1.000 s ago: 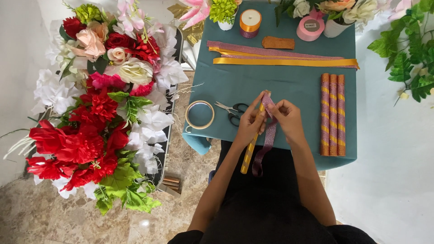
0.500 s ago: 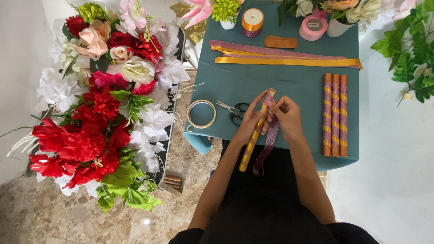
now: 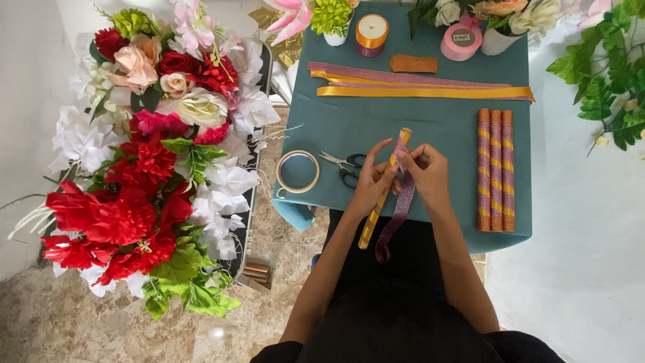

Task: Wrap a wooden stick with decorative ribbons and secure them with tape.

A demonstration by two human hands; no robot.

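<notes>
The left hand (image 3: 371,185) grips a gold-wrapped stick (image 3: 383,195). The right hand (image 3: 424,173) pinches purple glitter ribbon (image 3: 400,208) against it (scissors (image 3: 346,166) lie just beside).

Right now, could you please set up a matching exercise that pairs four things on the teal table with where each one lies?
Things:
1. scissors
2. clear tape ring
3. three wrapped sticks
4. pink tape roll

Places:
A. at the table's left edge, left of the scissors
B. side by side, right of the right hand
C. at the far edge, beside a white pot
D. just left of the left hand

Pairs: 1-D, 2-A, 3-B, 4-C
</notes>
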